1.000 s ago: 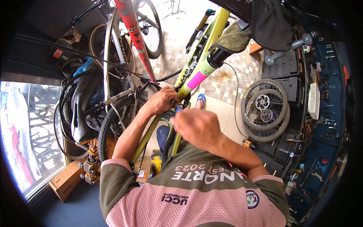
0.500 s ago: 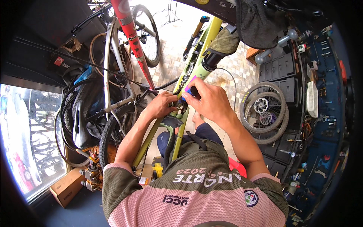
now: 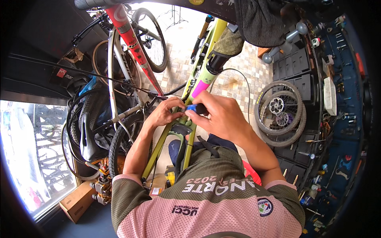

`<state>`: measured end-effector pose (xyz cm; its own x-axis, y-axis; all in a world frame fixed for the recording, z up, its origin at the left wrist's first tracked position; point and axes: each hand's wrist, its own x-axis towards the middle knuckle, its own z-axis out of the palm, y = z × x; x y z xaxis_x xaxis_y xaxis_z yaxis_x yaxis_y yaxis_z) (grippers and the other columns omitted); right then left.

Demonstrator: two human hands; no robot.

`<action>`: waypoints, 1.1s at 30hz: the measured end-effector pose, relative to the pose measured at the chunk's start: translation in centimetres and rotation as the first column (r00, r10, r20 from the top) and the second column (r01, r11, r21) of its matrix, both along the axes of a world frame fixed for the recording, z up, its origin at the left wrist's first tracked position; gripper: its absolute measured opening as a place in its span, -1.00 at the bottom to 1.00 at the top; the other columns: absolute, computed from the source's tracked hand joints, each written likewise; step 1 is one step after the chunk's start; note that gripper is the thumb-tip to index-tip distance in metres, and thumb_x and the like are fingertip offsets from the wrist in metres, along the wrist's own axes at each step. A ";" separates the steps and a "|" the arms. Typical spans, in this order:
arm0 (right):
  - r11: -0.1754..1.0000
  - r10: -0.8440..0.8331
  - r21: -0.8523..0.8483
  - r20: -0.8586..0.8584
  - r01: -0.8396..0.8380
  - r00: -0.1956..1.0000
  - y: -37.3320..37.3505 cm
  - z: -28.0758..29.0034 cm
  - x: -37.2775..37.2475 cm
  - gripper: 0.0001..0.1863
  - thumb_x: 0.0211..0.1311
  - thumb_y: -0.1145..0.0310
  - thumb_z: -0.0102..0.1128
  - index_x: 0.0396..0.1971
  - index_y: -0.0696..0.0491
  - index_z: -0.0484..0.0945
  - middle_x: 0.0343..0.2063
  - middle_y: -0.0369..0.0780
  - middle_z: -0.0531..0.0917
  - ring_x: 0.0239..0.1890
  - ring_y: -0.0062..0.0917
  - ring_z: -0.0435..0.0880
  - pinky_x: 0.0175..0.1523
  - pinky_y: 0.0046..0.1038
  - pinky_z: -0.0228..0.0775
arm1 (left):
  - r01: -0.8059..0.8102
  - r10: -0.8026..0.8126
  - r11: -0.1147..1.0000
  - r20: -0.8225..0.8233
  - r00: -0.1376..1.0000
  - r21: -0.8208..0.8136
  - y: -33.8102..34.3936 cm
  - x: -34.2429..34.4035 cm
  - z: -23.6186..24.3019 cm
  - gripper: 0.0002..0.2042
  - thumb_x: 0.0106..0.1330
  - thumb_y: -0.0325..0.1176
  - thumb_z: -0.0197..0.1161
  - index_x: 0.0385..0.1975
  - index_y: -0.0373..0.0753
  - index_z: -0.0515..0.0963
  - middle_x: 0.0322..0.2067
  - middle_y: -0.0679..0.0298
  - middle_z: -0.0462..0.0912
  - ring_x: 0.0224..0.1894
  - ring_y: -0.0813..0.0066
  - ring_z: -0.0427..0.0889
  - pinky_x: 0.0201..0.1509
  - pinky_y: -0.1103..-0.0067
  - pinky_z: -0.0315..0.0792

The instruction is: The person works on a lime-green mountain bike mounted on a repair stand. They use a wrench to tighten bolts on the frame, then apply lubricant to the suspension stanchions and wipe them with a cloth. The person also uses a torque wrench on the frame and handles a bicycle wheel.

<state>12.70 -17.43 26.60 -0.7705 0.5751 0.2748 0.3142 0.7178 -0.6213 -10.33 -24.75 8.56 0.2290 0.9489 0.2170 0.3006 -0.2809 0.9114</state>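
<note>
head-worn left fisheye | looks down and forward | shirt (image 3: pixel 210 216) close, green frame (image 3: pixel 201 88) farther

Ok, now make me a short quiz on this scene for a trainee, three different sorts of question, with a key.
1. Which hand grips the black part of the blue-and-black tool?
2. True or false: the two overlapping wheels are to the right of the green frame.
3. What colour is the bright patch on that frame: a) orange, b) pink, c) white?

Key:
1. The right hand.
2. True.
3. b) pink.
</note>
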 end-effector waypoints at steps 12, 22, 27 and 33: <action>0.699 0.194 -0.715 0.179 -0.008 0.965 -0.3 -3.1 12.8 -0.37 0.35 0.07 0.53 0.26 0.03 0.47 -0.29 -0.26 0.74 -0.20 -0.55 0.74 -0.04 -0.39 0.56 | 0.030 0.029 0.972 -0.248 0.968 0.233 0.7 2.0 15.3 -0.63 0.13 -0.46 0.59 -0.01 -0.15 0.79 -0.13 0.24 0.65 -0.06 0.22 0.66 -0.02 0.39 0.57; 0.314 -0.304 -0.922 -0.325 -0.228 0.896 -5.2 -5.1 16.9 -0.28 0.59 -0.30 -0.08 0.14 0.17 0.48 -0.68 -0.33 0.42 -0.72 -0.71 0.27 -0.59 -0.58 0.16 | -0.197 0.305 0.796 -0.098 0.947 0.572 4.1 10.5 20.1 -0.59 0.19 -0.49 0.60 0.00 -0.34 0.58 0.06 -0.02 0.64 0.13 0.14 0.63 0.15 0.34 0.53; 0.427 -0.457 -0.887 -0.377 -0.174 0.806 -5.4 -5.0 22.0 -0.45 0.72 -0.13 -0.16 0.12 0.11 0.49 -0.69 -0.36 0.41 -0.73 -0.71 0.29 -0.58 -0.60 0.15 | 0.193 -0.112 0.965 0.383 0.917 -0.180 6.2 18.9 18.9 -0.61 0.66 -0.18 0.19 0.24 -0.37 0.50 0.10 0.11 0.68 0.15 0.40 0.66 0.21 0.45 0.55; 0.482 -0.569 -0.821 -0.558 -0.305 0.603 -7.3 -3.2 29.6 -0.32 0.67 -0.24 -0.16 0.39 0.03 0.37 -0.65 -0.29 0.43 -0.71 -0.65 0.32 -0.56 -0.57 0.20 | 0.671 -0.236 0.712 0.828 0.508 -0.209 10.5 34.5 20.1 -0.41 0.72 -0.03 -0.09 0.48 -0.43 0.27 0.17 -0.10 0.67 0.19 0.06 0.71 0.33 0.20 0.57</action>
